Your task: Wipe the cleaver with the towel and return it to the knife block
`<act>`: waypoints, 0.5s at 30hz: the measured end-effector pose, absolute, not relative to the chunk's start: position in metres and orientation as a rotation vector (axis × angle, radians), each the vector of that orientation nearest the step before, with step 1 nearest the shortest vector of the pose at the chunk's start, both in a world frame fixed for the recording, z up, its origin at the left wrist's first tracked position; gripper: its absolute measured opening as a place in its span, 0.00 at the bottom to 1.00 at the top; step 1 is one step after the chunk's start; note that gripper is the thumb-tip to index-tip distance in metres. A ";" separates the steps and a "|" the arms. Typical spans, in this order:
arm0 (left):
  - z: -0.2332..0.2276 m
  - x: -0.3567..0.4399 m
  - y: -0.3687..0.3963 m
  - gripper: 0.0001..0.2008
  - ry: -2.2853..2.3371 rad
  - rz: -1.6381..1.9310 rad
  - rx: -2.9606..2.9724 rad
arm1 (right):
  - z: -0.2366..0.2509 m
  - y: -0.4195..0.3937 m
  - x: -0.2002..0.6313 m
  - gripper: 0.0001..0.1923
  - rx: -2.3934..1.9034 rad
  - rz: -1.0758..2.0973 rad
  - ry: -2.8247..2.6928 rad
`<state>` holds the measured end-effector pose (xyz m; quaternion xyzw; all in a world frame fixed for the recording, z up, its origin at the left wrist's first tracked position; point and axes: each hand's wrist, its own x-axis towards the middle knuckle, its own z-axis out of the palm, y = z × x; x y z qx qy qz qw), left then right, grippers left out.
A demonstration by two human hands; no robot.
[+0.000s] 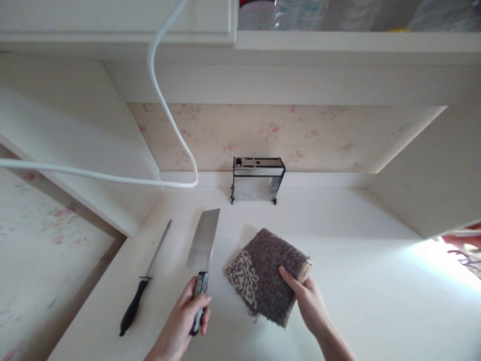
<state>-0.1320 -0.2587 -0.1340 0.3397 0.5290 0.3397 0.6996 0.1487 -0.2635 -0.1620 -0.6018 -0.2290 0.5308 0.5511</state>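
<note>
My left hand [188, 313] is closed round the black handle of a cleaver [205, 240], its broad steel blade pointing away from me. In my right hand [310, 301] is a folded brown cloth [268, 273] with a pale scroll pattern at its left end; the thumb lies on top and the other fingers are hidden beneath. The cloth is to the right of the blade, apart from it. A honing steel [145, 281] with a black handle lies on the counter, left of the cleaver.
A knife block [257, 183] with a black frame and clear sides stands at the back of the white counter [349, 296]. A white cable [171, 118] hangs across the upper left. Overhead are a cabinet [112, 20] and an open shelf [356, 41] holding plastic-wrapped things.
</note>
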 end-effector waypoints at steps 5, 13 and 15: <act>-0.132 -0.120 -0.265 0.19 1.192 0.621 0.989 | -0.151 -0.257 0.137 0.29 -1.124 1.585 -0.240; -0.134 -0.101 -0.270 0.23 1.261 0.566 1.084 | -0.139 -0.255 0.137 0.29 -0.924 1.511 -0.218; -0.139 -0.094 -0.272 0.24 1.261 0.564 1.093 | -0.137 -0.260 0.135 0.28 -0.890 1.531 -0.322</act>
